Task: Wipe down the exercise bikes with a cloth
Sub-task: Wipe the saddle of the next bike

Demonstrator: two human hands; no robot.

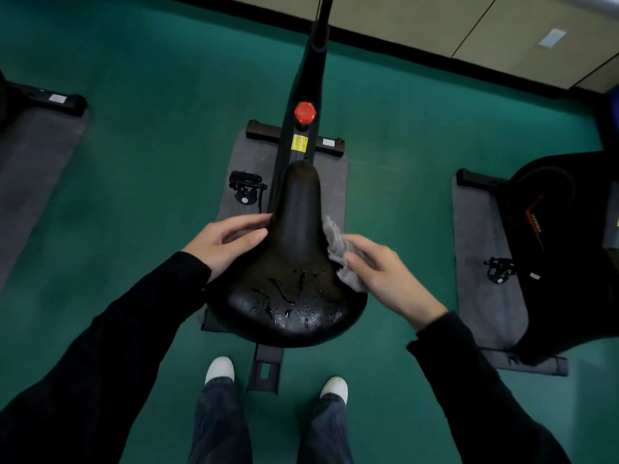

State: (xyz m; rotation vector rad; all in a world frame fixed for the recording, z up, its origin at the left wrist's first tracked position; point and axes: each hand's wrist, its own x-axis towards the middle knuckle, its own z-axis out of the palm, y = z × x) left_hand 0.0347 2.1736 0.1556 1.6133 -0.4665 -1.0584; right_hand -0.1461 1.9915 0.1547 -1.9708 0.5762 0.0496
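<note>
the black saddle (294, 262) is sitting between the two hands, its wide rear glistening with wet streaks and droplets, its nose looking dull. the left hand (227, 242) is resting relaxed, nearly straight fingers on the saddle's left flank. the right hand (385, 279) is gripping a crumpled grey cloth (340, 251), pressing it against the right flank.

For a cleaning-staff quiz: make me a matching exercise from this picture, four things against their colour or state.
Things:
1 saddle
2 cloth
3 knob
4 floor

Colour or state:
a red
b green
c grey, held in the right hand
d black, wet at the rear

Pairs: 1-d; 2-c; 3-a; 4-b
</note>
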